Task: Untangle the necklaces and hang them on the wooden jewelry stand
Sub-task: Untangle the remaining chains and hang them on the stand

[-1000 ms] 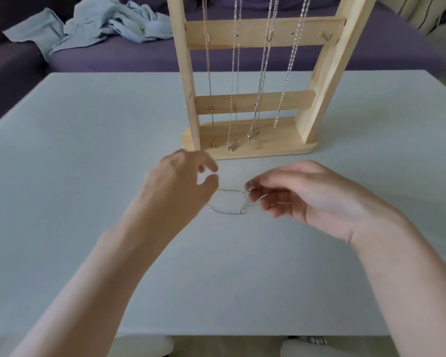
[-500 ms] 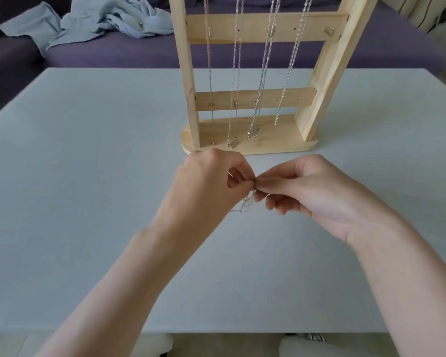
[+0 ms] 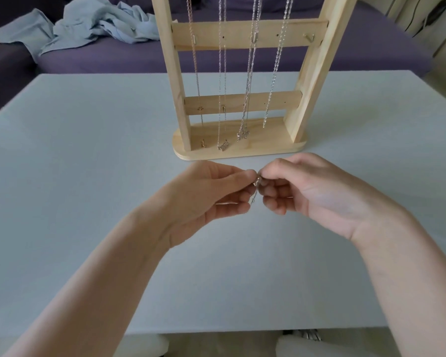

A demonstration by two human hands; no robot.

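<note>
We see the left hand (image 3: 211, 199) and right hand (image 3: 301, 191) meet fingertip to fingertip above the pale table (image 3: 75, 176), each pinching one thin silver chain (image 3: 254, 195) that dangles between them; at twelve o'clock from the hands stands the wooden jewelry stand (image 3: 240, 148), four necklaces (image 3: 249, 81) hanging on it; at ten o'clock, crumpled blue cloth (image 3: 88, 27) lies on the purple sofa (image 3: 371, 47).
</note>
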